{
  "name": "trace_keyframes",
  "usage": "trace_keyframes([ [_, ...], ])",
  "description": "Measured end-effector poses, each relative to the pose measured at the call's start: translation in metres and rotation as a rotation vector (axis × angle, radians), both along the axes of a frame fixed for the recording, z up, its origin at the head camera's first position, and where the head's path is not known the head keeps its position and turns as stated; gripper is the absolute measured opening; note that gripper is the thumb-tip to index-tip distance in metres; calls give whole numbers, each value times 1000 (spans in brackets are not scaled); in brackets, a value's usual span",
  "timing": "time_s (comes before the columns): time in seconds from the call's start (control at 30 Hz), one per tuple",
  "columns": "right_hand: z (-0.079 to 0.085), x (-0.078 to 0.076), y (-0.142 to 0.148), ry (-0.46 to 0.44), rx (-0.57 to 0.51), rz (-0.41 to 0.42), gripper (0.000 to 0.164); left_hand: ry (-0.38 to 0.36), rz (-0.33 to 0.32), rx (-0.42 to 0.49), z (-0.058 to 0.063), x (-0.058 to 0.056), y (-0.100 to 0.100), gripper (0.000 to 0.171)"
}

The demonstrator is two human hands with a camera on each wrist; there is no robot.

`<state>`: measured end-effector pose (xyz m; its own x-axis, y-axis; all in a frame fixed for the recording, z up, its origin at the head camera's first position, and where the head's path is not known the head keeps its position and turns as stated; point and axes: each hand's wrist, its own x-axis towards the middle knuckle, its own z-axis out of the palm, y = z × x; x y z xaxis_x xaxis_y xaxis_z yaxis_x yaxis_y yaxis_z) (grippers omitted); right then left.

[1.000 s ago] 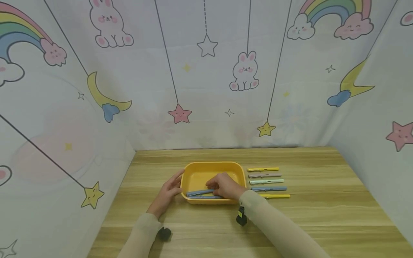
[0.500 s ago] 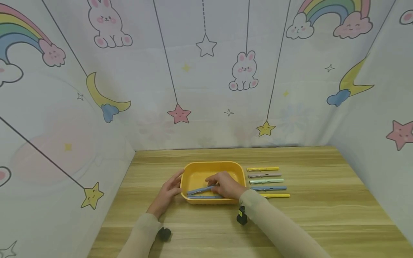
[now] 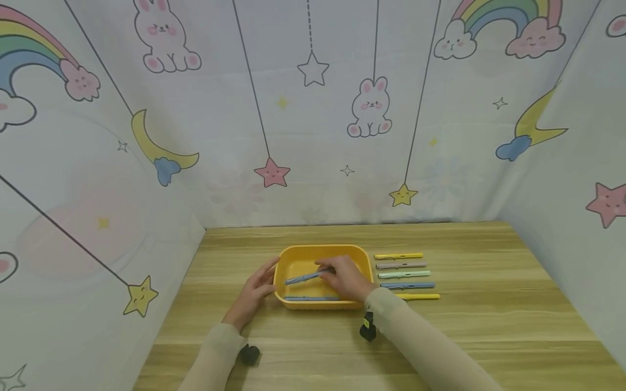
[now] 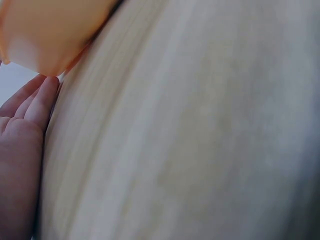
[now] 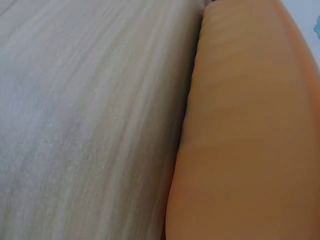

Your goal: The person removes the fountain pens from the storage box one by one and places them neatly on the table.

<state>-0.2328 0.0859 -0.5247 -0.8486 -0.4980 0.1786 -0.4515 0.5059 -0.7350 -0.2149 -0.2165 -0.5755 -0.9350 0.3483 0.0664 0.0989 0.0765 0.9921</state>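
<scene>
A yellow-orange plastic basket point(image 3: 323, 305) stands on the wooden table, and its outer wall fills much of the right wrist view. Inside it, my right hand point(image 3: 346, 278) pinches a blue pen point(image 3: 304, 278) near one end, with the other end pointing left and slightly down. A second blue pen point(image 3: 310, 298) lies along the basket's near inner wall, its right part hidden by the right hand. My left hand point(image 3: 256, 288) rests against the basket's left side with fingers extended; in the left wrist view its fingertips touch the basket wall point(image 4: 55, 30).
Right of the basket, several pens lie in a column: a yellow pen point(image 3: 398, 256), a greyish-pink pen point(image 3: 401, 265), a mint pen point(image 3: 404, 275), a blue pen point(image 3: 407, 285) and another yellow pen point(image 3: 420, 296), partly behind the right sleeve. Printed curtains point(image 3: 323, 206) enclose the table point(image 3: 303, 347).
My right hand has lifted one blue pen away from the other at the near wall, moving it toward the basket's far side. The left hand has stayed put.
</scene>
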Motion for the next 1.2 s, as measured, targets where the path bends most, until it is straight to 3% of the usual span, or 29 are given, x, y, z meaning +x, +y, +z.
trace_keyframes([
  [0.23, 10, 7, 10, -77, -157, -62, 43, -5, 6, 0, 2, 1, 0, 70],
  [0.43, 19, 13, 22, -44, -237, -86, 42, -5, 6, 8, 3, 1, 0, 70],
  [0.77, 23, 21, 40, -32, -256, -70, 32, -13, 3, 16, 1, 0, 0, 69],
  [1.2, 21, 30, 75, -74, -230, -170, 27, 1, -2, 21, 0, 0, 0, 70],
])
